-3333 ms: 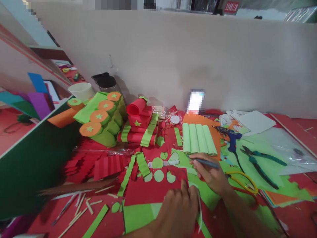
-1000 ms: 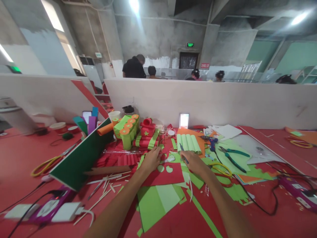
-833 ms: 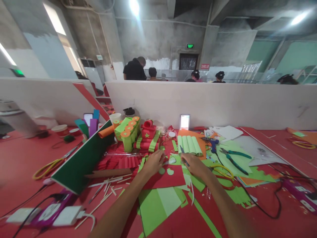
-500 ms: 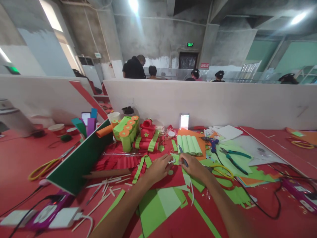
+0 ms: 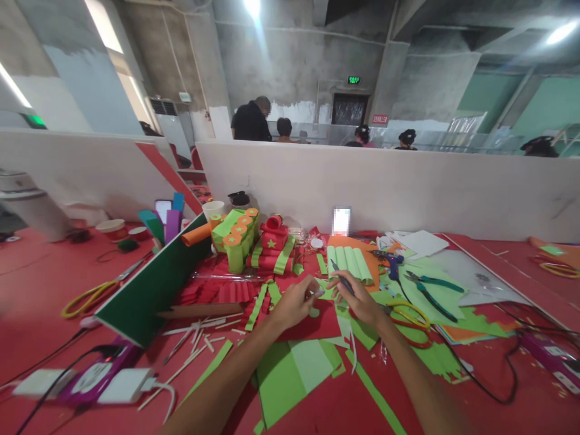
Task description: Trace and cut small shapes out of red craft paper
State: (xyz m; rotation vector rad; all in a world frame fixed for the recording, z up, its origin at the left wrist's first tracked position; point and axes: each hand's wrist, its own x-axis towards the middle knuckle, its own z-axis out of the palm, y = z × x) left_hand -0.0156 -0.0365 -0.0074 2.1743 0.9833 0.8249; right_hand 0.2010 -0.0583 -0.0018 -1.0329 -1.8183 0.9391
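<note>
Over the red sheet [image 5: 312, 326], my left hand [image 5: 295, 303] has thumb and fingertips pinched together at a small pale bit [image 5: 321, 292], too small to name. My right hand [image 5: 360, 302] grips a dark pen-like tool [image 5: 343, 280], its slim end sticking up and to the left. The fingertips of both hands are close but apart. Green paper scraps lie beneath and around them. Just beyond the right hand, rolled pale green paper tubes [image 5: 351, 263] lie side by side on an orange sheet [image 5: 371, 285].
Right of my hands are yellow-handled scissors [image 5: 414, 311], teal-handled pliers [image 5: 435, 290] and a blue glue gun [image 5: 393, 261]. Red and green paper models [image 5: 272, 244] stand at the back left, beside a leaning dark green board [image 5: 149, 290]. Power strips [image 5: 97, 374] with cables lie at both sides.
My hands have lifted slightly from the paper. The left fingers have curled into a pinch, and the right fingers have shifted round the pen-like tool. The view has turned a little left.
</note>
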